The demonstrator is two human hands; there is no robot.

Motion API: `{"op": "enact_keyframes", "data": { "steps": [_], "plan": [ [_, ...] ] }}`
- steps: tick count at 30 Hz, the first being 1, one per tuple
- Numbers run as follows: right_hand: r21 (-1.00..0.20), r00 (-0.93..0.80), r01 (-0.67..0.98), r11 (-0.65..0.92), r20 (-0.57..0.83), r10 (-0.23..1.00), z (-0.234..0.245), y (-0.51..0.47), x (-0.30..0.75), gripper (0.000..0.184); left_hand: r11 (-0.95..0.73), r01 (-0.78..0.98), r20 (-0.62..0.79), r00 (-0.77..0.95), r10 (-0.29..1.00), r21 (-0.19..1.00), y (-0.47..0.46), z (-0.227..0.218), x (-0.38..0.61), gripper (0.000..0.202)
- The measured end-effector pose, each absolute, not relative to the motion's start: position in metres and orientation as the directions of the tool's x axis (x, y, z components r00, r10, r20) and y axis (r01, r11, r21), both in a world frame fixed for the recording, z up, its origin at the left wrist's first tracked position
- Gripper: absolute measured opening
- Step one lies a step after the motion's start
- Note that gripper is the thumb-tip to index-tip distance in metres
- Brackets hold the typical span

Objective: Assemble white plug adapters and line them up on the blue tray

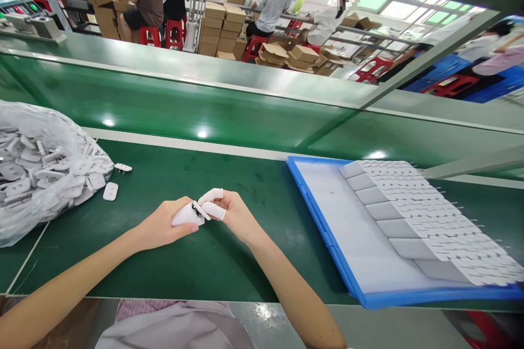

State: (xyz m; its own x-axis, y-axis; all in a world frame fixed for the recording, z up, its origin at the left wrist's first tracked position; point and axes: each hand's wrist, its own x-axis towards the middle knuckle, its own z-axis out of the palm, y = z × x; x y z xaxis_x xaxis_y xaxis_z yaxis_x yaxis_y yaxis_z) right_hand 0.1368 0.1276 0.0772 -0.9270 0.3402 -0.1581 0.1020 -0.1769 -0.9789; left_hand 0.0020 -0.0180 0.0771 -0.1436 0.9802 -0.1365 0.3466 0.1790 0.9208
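Observation:
My left hand (166, 223) and my right hand (229, 212) meet over the green table, near its front edge. Both pinch one small white plastic plug part (192, 212) between them; the left grips its body, the right's fingertips, in white finger cots, hold its end. Two loose white plug parts (110, 191) (123, 167) lie on the table to the left. Further left sits a clear plastic bag (45, 174) full of several such parts. On the right a blue tray (323, 229) holds rows of white parts (426, 212) stacked neatly.
A green conveyor belt (204, 109) runs behind the work surface. Beyond it, several people sit on red stools among stacked cardboard boxes (221, 27). Pink and grey cloth on my lap (172, 327) shows below the table edge.

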Motion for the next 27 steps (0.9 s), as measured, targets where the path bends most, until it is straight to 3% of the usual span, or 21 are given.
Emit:
{"op": "enact_keyframes", "data": {
  "steps": [6,12,16,18,20,23,25,27],
  "plan": [
    [-0.982,-0.925,0.102,-0.159,-0.152,0.347,0.075,0.120,0.135,0.016,0.237,0.363,-0.183,-0.178,0.967,0.901,-0.018,0.074,0.004,0.023],
    [-0.968,-0.913,0.035,-0.248,-0.132,0.385,0.058,0.111,0.126,0.025,0.257,0.344,-0.185,-0.229,0.956,0.903,-0.018,0.071,0.008,0.047],
    [-0.970,-0.865,-0.054,-0.236,-0.072,0.496,0.046,0.101,0.122,0.025,0.238,0.444,-0.114,-0.287,0.951,0.864,-0.018,0.059,0.007,0.031],
    [-0.993,-0.799,-0.066,-0.095,-0.004,0.602,0.045,0.097,0.123,0.017,0.229,0.467,-0.092,-0.297,0.950,0.854,-0.019,0.053,0.007,0.026],
    [-0.984,-0.751,-0.064,0.166,0.157,0.642,0.046,0.096,0.125,0.013,0.229,0.473,-0.073,-0.324,0.943,0.851,-0.019,0.050,0.007,0.028],
    [-0.749,-0.788,-0.101,0.655,0.462,0.406,0.046,0.098,0.127,0.028,0.270,0.412,-0.088,-0.409,0.908,0.870,-0.018,0.047,0.004,0.034],
    [-0.499,-0.821,-0.099,0.861,0.530,0.213,0.043,0.100,0.127,0.048,0.279,0.362,-0.087,-0.465,0.881,0.890,-0.015,0.044,0.000,0.038],
    [-0.320,-0.850,-0.041,0.947,0.509,0.135,0.037,0.102,0.125,0.059,0.261,0.321,-0.062,-0.517,0.853,0.910,-0.007,0.038,-0.004,0.039]
  ]
}}
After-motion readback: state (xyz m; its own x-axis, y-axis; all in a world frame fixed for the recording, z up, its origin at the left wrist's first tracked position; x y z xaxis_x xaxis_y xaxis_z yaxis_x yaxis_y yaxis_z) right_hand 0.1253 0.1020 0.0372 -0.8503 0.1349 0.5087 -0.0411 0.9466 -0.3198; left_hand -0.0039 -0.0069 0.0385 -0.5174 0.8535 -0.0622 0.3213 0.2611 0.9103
